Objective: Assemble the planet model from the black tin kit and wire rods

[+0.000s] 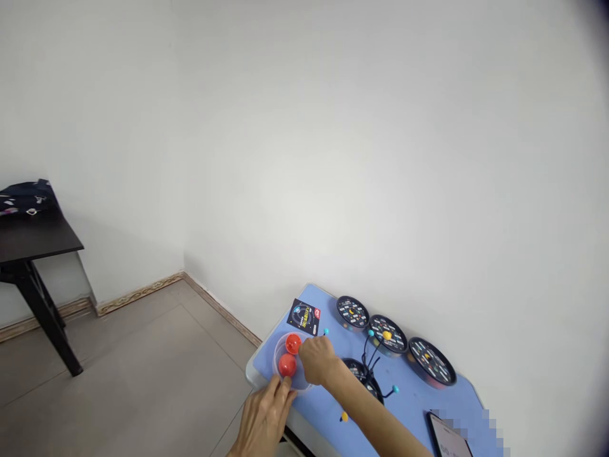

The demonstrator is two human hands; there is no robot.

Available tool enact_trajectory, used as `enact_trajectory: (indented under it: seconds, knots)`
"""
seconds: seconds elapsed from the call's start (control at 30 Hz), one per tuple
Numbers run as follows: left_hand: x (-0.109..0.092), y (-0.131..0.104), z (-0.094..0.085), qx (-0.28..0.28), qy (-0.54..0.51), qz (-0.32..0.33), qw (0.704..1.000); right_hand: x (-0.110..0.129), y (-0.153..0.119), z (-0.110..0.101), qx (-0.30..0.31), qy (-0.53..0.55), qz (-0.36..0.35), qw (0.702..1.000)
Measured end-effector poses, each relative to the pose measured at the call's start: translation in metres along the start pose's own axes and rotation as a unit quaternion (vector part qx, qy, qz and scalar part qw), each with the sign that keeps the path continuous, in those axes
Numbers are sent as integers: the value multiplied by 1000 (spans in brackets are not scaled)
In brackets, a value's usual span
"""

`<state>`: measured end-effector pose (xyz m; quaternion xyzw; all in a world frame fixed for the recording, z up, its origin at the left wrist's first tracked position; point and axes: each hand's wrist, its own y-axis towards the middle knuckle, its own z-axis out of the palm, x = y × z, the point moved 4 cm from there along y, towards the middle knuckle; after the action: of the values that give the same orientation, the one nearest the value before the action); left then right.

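Note:
A clear round plastic tub [301,382] stands at the left end of the blue table. In it are a red ball [287,365] and a red piece [293,343], perhaps a half shell. My left hand [267,409] grips the tub's near left rim, its fingertips close to the red ball. Over the tub's right side is my right hand [316,359], fingers curled closed; whatever they hold is hidden. Below my right forearm sits a black round tray [375,388], partly covered, with a black branching stand [368,368] tipped with blue and yellow balls.
Along the wall side of the blue table [404,412] are three round black trays [352,312]. A dark printed card [303,317] lies behind the tub. A phone [447,437] is at the lower right. A black table [38,235] with a dark bag [26,197] stands far left.

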<state>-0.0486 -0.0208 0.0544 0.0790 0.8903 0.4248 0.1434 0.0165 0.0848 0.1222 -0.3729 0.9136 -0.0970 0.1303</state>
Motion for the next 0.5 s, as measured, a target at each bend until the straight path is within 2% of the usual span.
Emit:
enact_trajectory:
  seconds: [0.1,0.17,0.23,0.33,0.37,0.4,0.5]
  knots:
    - [0,-1,-1,0,11,7,1000,-18,-15,-17,-19,132,17,991]
    - [0,0,-4,4,18,10,1000,-31,-29,-27,-34,241,5,970]
    - [-1,5,-11,-1,9,5,1000,-42,-46,-33,-40,355,-13,934]
    - [-8,20,-30,-50,-58,-17,997,-54,-72,-32,-52,488,-27,871]
    - [-12,28,-38,-69,-97,-25,993,-56,-79,-29,-60,541,-32,838]
    - [-17,36,-45,-83,-141,-35,986,-57,-86,-25,-66,609,-39,789]
    - [-37,60,-63,-132,-255,-38,957,-55,-100,-12,-65,815,-72,571]
